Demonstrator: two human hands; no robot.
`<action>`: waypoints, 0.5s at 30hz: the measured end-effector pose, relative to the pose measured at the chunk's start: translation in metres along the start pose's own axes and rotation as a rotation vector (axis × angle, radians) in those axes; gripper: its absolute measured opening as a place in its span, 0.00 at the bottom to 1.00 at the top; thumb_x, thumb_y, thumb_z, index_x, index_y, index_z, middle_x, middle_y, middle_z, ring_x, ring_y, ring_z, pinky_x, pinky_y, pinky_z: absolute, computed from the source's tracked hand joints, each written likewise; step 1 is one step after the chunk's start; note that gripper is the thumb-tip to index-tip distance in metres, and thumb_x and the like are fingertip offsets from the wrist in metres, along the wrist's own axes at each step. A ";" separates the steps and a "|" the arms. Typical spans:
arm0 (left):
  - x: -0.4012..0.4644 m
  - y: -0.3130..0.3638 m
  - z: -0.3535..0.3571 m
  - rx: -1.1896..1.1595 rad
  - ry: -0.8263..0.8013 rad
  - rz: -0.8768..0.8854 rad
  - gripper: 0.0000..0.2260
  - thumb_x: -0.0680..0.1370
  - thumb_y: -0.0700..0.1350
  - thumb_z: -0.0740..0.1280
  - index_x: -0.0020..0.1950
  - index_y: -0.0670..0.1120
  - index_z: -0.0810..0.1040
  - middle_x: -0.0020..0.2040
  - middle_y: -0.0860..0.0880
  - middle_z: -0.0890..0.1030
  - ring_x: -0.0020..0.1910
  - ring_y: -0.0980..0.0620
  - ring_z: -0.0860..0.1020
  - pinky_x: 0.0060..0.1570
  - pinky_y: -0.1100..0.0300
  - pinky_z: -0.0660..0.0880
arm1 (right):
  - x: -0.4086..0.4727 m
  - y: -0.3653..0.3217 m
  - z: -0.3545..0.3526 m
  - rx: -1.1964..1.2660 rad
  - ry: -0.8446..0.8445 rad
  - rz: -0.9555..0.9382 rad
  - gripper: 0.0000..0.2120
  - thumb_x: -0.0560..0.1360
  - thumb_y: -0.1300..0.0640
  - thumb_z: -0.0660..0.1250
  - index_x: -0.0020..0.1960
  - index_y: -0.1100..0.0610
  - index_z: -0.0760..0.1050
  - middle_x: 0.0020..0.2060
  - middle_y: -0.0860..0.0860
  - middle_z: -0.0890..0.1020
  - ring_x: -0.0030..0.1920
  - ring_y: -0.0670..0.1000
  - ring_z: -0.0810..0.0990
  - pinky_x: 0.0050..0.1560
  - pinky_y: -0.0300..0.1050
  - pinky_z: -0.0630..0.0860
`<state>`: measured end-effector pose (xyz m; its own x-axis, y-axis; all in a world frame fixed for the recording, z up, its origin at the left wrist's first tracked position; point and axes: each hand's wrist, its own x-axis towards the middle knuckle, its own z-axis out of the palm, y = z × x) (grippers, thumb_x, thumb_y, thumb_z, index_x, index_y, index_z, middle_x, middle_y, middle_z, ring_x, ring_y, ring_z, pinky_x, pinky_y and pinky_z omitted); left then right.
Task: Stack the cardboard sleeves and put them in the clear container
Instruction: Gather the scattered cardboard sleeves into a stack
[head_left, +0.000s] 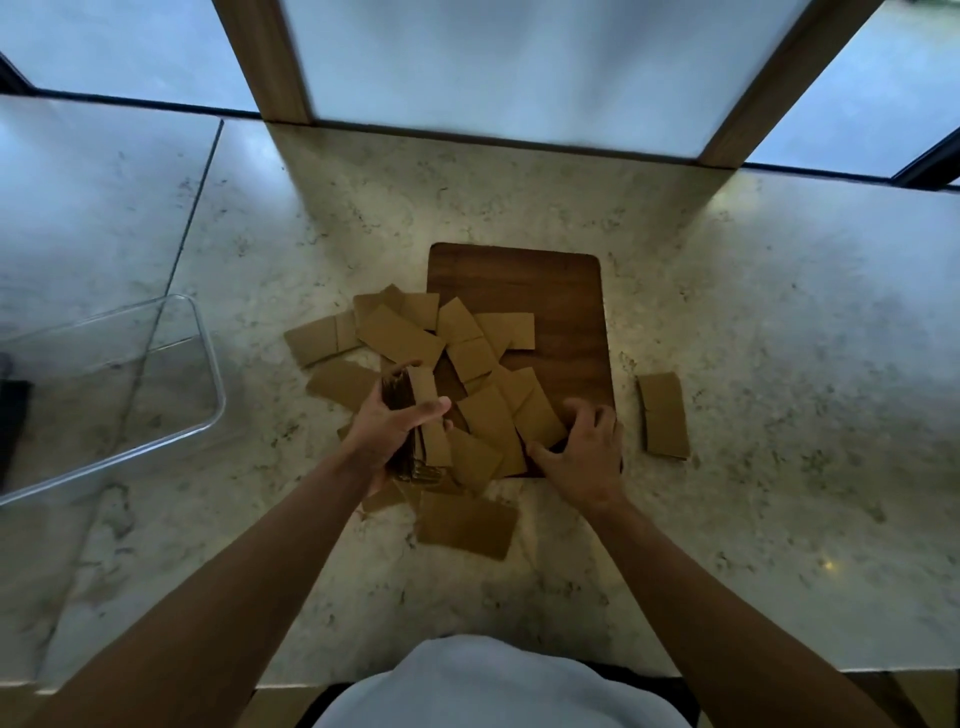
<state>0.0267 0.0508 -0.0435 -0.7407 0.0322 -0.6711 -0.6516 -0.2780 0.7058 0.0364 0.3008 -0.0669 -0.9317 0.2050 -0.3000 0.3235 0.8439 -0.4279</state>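
Our left hand (395, 431) clenches the gathered stack (415, 415) edge-up for alignment while our right hand's (582, 457) fingers (576, 415) pinch another sleeve (537, 415).

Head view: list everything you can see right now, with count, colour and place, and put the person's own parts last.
Loose cardboard sleeves: a scattered pile, too overlapped to count, brown, across the board's left side and the counter.
Separate sleeve: one, brown, alone on the counter right of the board.
Stack of sleeves: one bundle, brown, gripped in the left hand.
Wooden board: one, dark brown, centre of the counter.
Clear container: one, transparent, far left, nothing visible inside.
Counter: one, pale marble.
Left hand: closed on the stack.
Right hand: on the sleeves at the board's near edge.
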 end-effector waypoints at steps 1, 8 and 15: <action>-0.001 -0.001 -0.001 -0.006 0.002 -0.005 0.33 0.72 0.40 0.80 0.73 0.51 0.70 0.58 0.39 0.83 0.56 0.35 0.85 0.55 0.38 0.82 | -0.001 -0.005 0.001 0.024 0.035 -0.023 0.30 0.71 0.44 0.74 0.68 0.54 0.70 0.64 0.58 0.69 0.64 0.59 0.68 0.67 0.53 0.67; -0.008 -0.002 -0.002 0.105 0.008 0.012 0.41 0.64 0.48 0.85 0.72 0.50 0.69 0.50 0.37 0.87 0.51 0.38 0.85 0.50 0.42 0.82 | -0.010 -0.041 0.018 -0.191 -0.129 -0.149 0.20 0.76 0.42 0.69 0.59 0.56 0.75 0.58 0.55 0.73 0.61 0.56 0.72 0.61 0.52 0.73; -0.007 0.002 0.011 0.159 0.018 0.003 0.39 0.68 0.44 0.83 0.73 0.54 0.68 0.58 0.39 0.83 0.48 0.47 0.86 0.36 0.58 0.82 | 0.002 -0.038 -0.010 0.588 0.027 0.251 0.09 0.77 0.52 0.72 0.52 0.54 0.76 0.51 0.52 0.84 0.51 0.51 0.82 0.44 0.42 0.77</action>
<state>0.0288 0.0604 -0.0346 -0.7408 0.0144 -0.6715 -0.6679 -0.1221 0.7342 0.0207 0.2737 -0.0422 -0.8168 0.3801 -0.4339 0.5624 0.3572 -0.7458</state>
